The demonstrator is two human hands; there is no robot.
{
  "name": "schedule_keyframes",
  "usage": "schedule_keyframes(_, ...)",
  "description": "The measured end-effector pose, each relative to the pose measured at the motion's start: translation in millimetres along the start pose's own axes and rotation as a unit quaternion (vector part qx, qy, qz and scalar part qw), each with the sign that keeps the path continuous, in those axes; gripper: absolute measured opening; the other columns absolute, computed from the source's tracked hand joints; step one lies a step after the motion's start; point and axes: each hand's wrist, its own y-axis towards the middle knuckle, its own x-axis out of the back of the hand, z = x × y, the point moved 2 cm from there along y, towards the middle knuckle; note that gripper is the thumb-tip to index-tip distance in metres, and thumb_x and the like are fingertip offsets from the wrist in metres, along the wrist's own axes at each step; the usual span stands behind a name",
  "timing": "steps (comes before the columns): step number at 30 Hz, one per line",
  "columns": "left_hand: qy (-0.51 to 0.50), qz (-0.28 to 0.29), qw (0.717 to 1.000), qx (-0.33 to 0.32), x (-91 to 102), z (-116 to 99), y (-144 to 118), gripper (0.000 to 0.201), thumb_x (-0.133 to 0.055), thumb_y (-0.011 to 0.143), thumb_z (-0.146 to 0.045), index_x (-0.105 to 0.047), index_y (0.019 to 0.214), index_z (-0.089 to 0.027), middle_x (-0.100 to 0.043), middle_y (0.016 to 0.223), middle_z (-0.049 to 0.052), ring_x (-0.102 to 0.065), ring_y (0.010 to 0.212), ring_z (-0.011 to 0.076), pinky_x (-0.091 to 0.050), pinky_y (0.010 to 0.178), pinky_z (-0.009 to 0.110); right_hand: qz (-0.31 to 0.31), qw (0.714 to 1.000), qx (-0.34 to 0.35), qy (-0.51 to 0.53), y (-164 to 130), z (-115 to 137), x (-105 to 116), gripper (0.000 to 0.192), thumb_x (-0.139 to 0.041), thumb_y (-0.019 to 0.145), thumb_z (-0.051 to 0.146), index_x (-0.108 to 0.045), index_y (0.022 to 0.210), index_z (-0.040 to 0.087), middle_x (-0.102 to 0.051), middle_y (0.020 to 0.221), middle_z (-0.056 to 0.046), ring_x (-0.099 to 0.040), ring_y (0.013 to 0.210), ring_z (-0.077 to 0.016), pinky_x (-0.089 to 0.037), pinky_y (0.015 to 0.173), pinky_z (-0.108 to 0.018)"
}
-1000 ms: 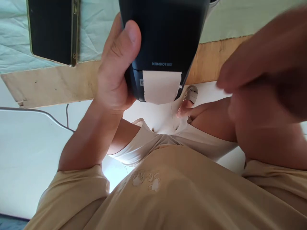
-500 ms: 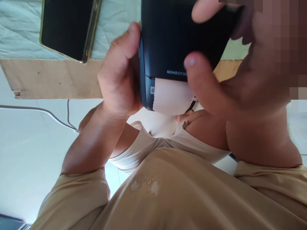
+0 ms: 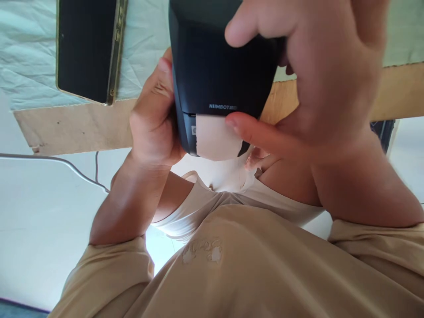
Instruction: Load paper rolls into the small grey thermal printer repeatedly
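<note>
Black phone lies far left on the pale cloth over the wooden tabletop, screen up, apart from both hands. A thin cable hangs below the table edge.

Moving right, I see the left hand wrapped around the left side of the dark label printer, held in the air in front of the table edge, close to the camera. Grip is closed on the body, thumb up along the side.

A strip of white label paper sticks out of the printer's slot, its right edge ragged.

Right hand covers the printer's right side, index finger on the upper face, thumb touching the label's right edge. I think it pinches the strip, but its underside is hidden, so that's a guess; the hand is clamped on the printer either way.

To do this well: keep the left hand steady, pull the strip sideways against the slot edge, not straight out.

Printer presumably holds the label roll; its inside is not visible.
</note>
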Motion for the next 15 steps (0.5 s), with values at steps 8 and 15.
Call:
schedule_keyframes(8,-0.003,0.048,0.997,0.062,-23.7,-3.1,-10.6,0.048,-0.026,0.114,-0.046,-0.065,0.115,-0.018,-0.074,0.124,0.009,-0.049,0.155,0.0317,-0.055,0.119,0.046,-0.150,0.944,0.247,-0.157,-6.8,-14.7,4.9,0.039,-0.066,0.094,0.053,-0.073,0.123,0.027,-0.060,0.109,-0.006,-0.064,0.110,-0.0166,-0.057,0.099,-0.032)
schedule_keyframes(15,0.045,0.178,0.983,0.004,-0.7,18.0,16.8,0.061,-0.045,0.104,-0.071,-0.068,0.115,-0.016,-0.075,0.112,0.010,-0.069,0.130,0.0325,-0.062,0.105,0.042,-0.152,0.970,0.124,-0.144,-16.4,-6.0,23.3,0.048,-0.041,0.106,0.060,-0.077,0.121,0.032,-0.057,0.078,-0.001,-0.066,0.084,-0.0120,-0.052,0.082,-0.028)
